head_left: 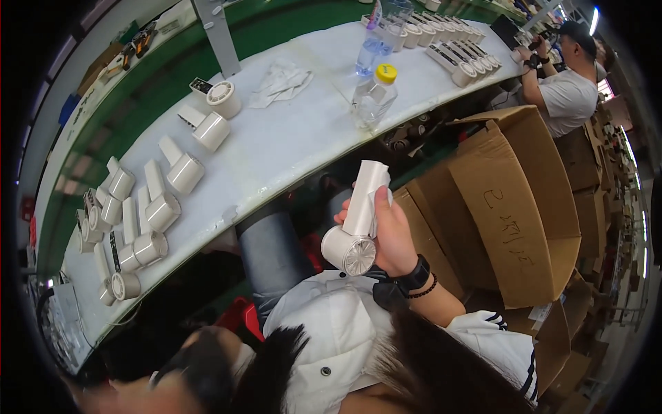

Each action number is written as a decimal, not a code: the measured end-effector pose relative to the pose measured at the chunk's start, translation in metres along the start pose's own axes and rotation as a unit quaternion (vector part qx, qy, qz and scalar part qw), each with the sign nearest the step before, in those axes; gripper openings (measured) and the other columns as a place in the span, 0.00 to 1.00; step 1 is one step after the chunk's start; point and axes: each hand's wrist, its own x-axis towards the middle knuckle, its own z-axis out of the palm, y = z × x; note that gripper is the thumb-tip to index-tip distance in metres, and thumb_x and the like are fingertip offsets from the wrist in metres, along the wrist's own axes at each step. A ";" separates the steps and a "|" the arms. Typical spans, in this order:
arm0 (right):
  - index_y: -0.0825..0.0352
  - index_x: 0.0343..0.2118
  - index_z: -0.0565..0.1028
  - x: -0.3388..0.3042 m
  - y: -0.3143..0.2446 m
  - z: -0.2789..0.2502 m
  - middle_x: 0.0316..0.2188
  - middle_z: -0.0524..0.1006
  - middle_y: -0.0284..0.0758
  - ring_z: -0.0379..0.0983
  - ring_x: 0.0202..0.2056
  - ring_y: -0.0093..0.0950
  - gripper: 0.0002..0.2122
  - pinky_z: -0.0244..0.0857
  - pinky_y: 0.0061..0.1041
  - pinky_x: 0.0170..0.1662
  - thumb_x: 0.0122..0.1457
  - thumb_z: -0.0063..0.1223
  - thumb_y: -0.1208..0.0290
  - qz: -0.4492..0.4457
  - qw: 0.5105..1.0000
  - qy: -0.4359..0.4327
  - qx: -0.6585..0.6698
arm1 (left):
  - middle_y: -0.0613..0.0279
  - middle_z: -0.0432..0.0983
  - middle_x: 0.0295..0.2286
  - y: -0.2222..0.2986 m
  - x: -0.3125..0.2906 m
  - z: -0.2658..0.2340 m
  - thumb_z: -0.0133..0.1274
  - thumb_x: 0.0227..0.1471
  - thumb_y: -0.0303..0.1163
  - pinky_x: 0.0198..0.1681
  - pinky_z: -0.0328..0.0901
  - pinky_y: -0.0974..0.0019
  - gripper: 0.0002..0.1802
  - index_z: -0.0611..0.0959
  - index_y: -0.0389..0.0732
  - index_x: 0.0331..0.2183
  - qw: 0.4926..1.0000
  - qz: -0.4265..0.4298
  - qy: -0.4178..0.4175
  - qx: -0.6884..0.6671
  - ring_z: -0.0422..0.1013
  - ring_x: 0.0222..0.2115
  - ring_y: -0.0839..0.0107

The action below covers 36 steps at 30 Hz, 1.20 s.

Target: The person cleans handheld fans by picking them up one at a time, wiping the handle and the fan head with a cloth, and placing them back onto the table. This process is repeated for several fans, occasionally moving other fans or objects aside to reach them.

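My right hand (pixel 394 238) is wrapped round the handle of a white handheld fan (pixel 348 252), above my lap. The fan's short round head hangs at the lower end, its ribbed grille turned toward me. Between my thumb and the handle lies a thin white layer, perhaps cloth or paper. At the lower left, my left hand (pixel 148 400) is smeared by motion, so its fingers cannot be made out. On the left of the white table (pixel 276 148) stand several more white fans (pixel 185 172), some showing dark inner parts along the handle.
A crumpled white cloth (pixel 281 84), a clear bottle with a yellow cap (pixel 374 96) and a blue-tinted clear container (pixel 373 55) stand along the table. Rows of fans (pixel 463 65) fill its far right. Open cardboard boxes (pixel 507 214) are at my right; a co-worker (pixel 569 86) is beyond.
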 end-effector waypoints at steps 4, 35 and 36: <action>0.71 0.51 0.61 0.001 -0.006 0.014 0.35 0.72 0.38 0.73 0.37 0.29 0.25 0.68 0.29 0.43 0.64 0.31 0.51 -0.034 0.999 -0.021 0.015 | 0.48 0.60 0.50 -0.050 -0.085 -0.047 0.51 0.46 0.54 0.53 0.57 0.54 0.42 0.62 0.31 0.52 0.826 -0.552 -0.047 0.104 0.61 0.50 0.55; 0.66 0.30 0.79 -0.003 -0.030 0.033 0.28 0.68 0.32 0.65 0.27 0.25 0.12 0.61 0.21 0.28 0.38 0.62 0.82 -0.466 0.691 -0.133 -0.536 | 0.42 0.68 0.42 -0.036 -0.134 -0.055 0.69 0.24 0.28 0.41 0.66 0.62 0.43 0.64 0.37 0.45 0.747 -0.236 -0.372 0.498 0.70 0.39 0.53; 0.66 0.30 0.79 -0.002 -0.029 0.033 0.28 0.68 0.32 0.65 0.27 0.25 0.12 0.61 0.21 0.28 0.38 0.62 0.82 -0.466 0.692 -0.133 -0.536 | 0.42 0.68 0.42 -0.037 -0.134 -0.055 0.69 0.24 0.28 0.41 0.66 0.62 0.43 0.64 0.37 0.45 0.746 -0.237 -0.373 0.498 0.70 0.39 0.53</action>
